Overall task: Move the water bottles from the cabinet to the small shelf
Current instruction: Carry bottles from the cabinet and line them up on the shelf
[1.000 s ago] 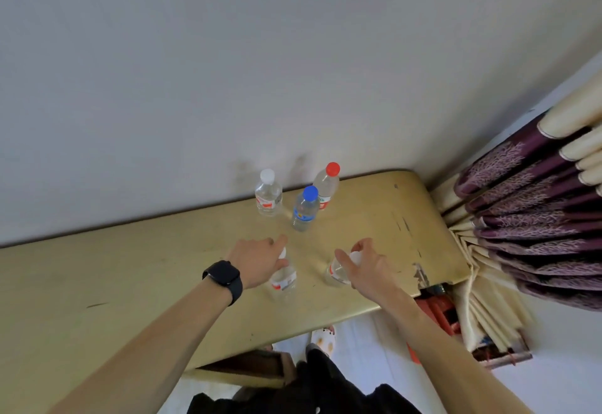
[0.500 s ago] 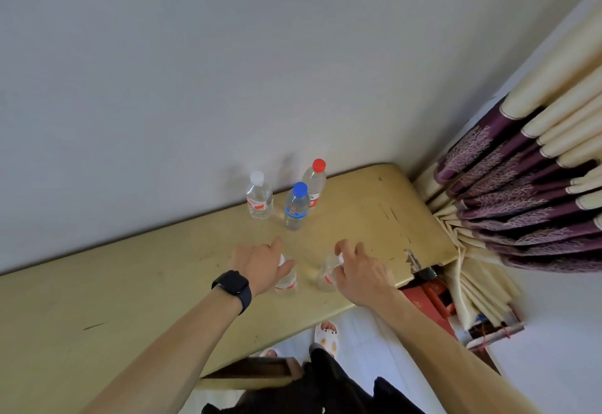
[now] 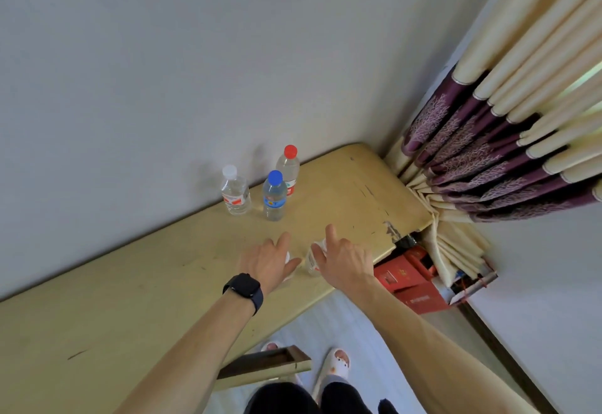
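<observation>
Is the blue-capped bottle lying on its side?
No, the blue-capped bottle stands upright on the yellow cabinet top.

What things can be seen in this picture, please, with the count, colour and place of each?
back bottles: 3, clear with white, blue and red caps, standing by the wall
front bottles: 2, clear, near the front edge, one under each hand
cabinet: 1, yellow top, against the wall
curtain: 1, cream and purple, right
boxes: several, red, on the floor under the curtain
slippers: 2, white, on the feet
watch: 1, black, left wrist
left hand: on a bottle
right hand: on a bottle
</observation>
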